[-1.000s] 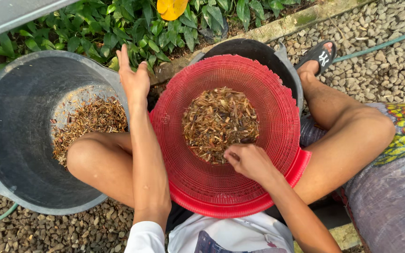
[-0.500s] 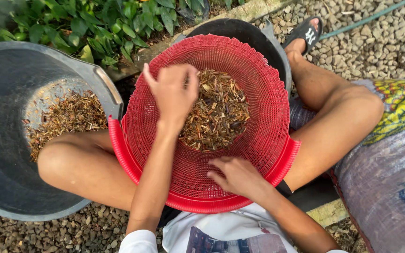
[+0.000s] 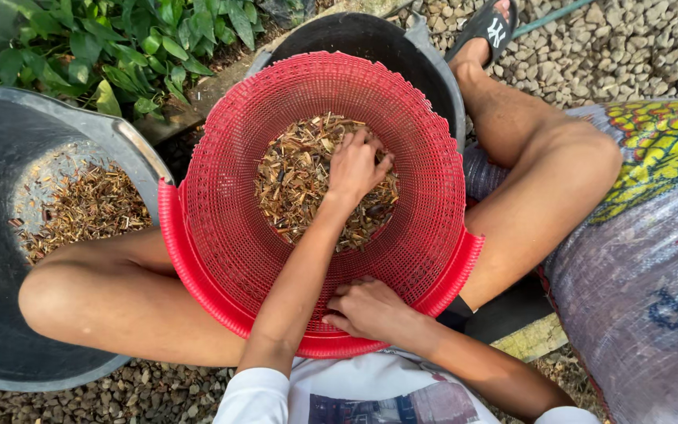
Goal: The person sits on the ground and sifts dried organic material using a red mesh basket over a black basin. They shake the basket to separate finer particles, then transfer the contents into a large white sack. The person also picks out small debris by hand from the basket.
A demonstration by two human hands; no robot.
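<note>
A round red mesh basket (image 3: 229, 259) sits tilted across the person's lap, its far edge resting over a black bucket (image 3: 425, 71) that stands on the gravel ground (image 3: 629, 47) between the spread legs, presumably so that anything fine enough to pass the mesh drops into it. In the bottom of the basket lies a heap of dry brown plant bits (image 3: 292, 180), slivers and husk-like scraps, gathered at the centre. The left hand (image 3: 357, 166) reaches in from the near rim and presses down on the right part of that heap, fingers bent and loosely curled into the material; whether it has pinched any up I cannot tell. The right hand (image 3: 370, 308) lies on the near rim of the basket, close to the body, fingers spread over the mesh and gripping the edge, which looks like a way to steady the basket while the other hand works. At the person's left side, touching the left knee, stands a large grey tub (image 3: 131, 145) holding a shallow layer of similar brown scraps (image 3: 88, 212) along its right wall. Green leafy plants (image 3: 96, 47) grow beyond it. A woven plastic sack (image 3: 645, 283) with a colourful print leans against the right leg.
</note>
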